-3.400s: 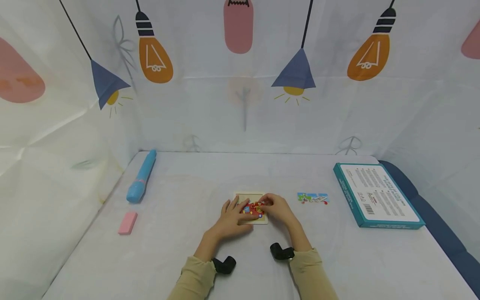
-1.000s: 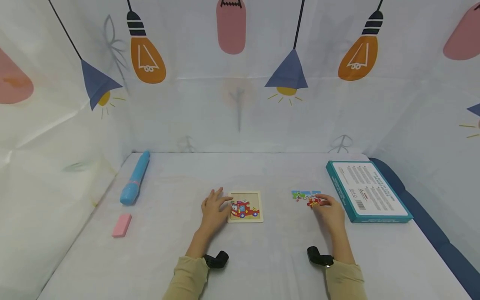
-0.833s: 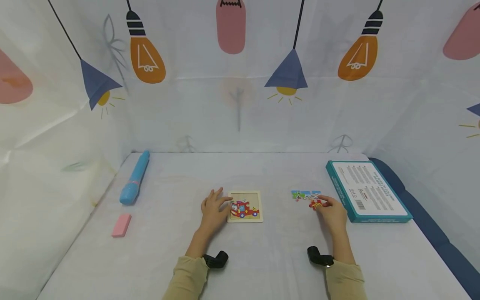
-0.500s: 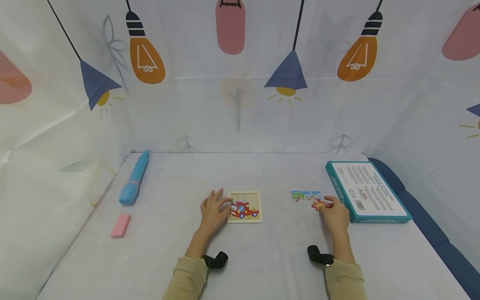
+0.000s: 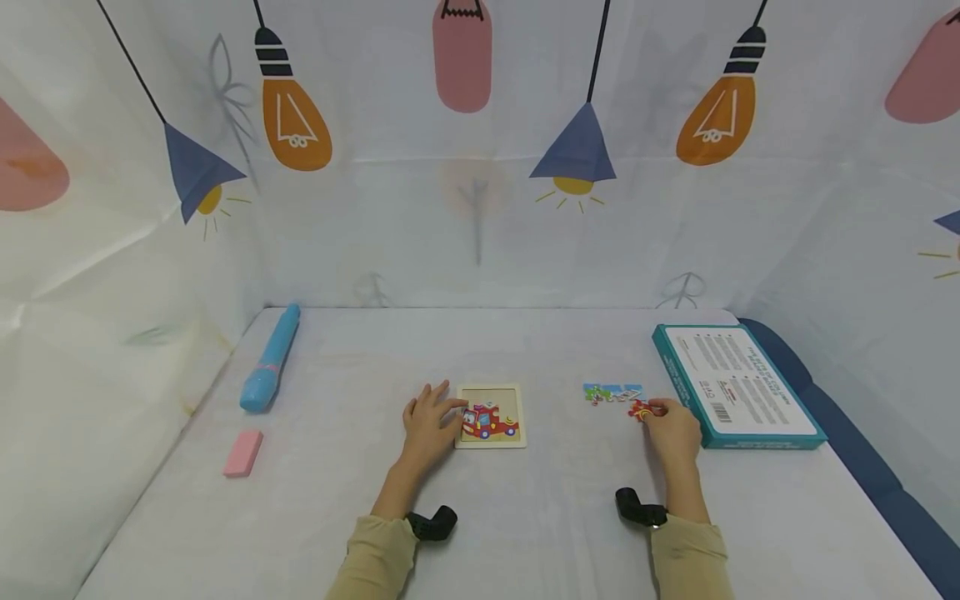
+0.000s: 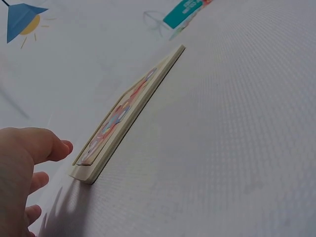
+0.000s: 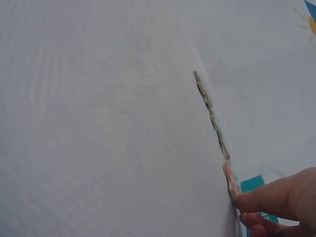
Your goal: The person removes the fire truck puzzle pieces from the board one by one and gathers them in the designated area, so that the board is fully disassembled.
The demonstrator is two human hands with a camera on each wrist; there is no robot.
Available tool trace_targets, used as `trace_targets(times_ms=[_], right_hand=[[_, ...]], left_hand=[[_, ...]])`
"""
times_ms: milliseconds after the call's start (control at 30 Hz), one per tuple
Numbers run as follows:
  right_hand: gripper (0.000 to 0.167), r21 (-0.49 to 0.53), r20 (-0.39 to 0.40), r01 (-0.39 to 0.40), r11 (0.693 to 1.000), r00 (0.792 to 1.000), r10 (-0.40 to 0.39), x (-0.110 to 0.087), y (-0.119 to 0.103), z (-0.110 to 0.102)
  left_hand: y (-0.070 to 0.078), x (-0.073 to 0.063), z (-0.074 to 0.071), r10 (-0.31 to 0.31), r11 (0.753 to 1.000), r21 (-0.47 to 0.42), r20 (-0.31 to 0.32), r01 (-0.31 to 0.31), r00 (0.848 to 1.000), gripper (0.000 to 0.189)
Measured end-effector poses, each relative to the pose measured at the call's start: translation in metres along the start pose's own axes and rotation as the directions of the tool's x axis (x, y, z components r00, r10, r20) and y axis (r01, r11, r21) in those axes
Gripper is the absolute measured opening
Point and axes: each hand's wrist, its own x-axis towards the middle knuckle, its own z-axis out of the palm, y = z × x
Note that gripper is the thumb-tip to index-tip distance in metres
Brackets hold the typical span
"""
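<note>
My right hand (image 5: 673, 433) pinches a red jigsaw piece (image 5: 638, 410) with yellow marks between thumb and fingers. The piece lies just below the right end of a strip of blue and green jigsaw pieces (image 5: 611, 392). In the right wrist view, the thumb and fingertips grip the near end of the red piece (image 7: 230, 180). My left hand (image 5: 427, 425) rests at the left edge of the wooden puzzle tray (image 5: 491, 444), fingers loosely spread. Red fire truck pieces (image 5: 489, 422) fill the tray's lower half; bare wood shows above them.
A teal box (image 5: 742, 386) with a white label lies flat to the right of my right hand. At the left of the white table are a blue microphone-shaped thing (image 5: 272, 360) and a pink block (image 5: 243, 454). A printed white curtain (image 5: 420, 225) hangs behind.
Both hands were at the tray; my right hand has carried the red piece from there to the right. In the last second it shifts slightly rightward beneath the strip. The left hand drew back leftward.
</note>
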Motion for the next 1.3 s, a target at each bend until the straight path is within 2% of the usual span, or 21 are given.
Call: trace_targets(times_ms=[233, 567, 967, 1133, 1300], right_hand=[[0.029, -0.016, 0.012, 0.023, 1.0, 1.0, -0.023, -0.001, -0.001, 0.0], [0.022, -0.016, -0.005, 0.045, 0.999, 0.999, -0.045, -0.001, 0.002, 0.001], [0.023, -0.013, -0.024, 0.091, 0.996, 0.996, -0.091, -0.001, 0.0, 0.0], [0.023, 0.097, -0.017, 0.111, 0.989, 0.994, -0.11, -0.001, -0.008, 0.004], [0.026, 0.205, 0.044, 0.118, 0.972, 0.991, -0.129, -0.007, -0.024, 0.012]], left_hand=[[-0.001, 0.0, 0.0, 0.001, 1.0, -0.01, 0.0, -0.001, 1.0, 0.021], [0.0, -0.001, 0.0, 0.005, 1.0, -0.01, 0.002, -0.005, 1.0, 0.02], [-0.001, -0.001, 0.001, 0.002, 1.0, 0.005, 0.006, -0.002, 1.0, 0.021], [-0.001, -0.001, 0.0, 0.019, 1.0, 0.018, 0.003, -0.019, 1.0, 0.025], [-0.001, 0.0, 0.001, 0.031, 0.999, 0.04, 0.006, -0.032, 0.999, 0.028]])
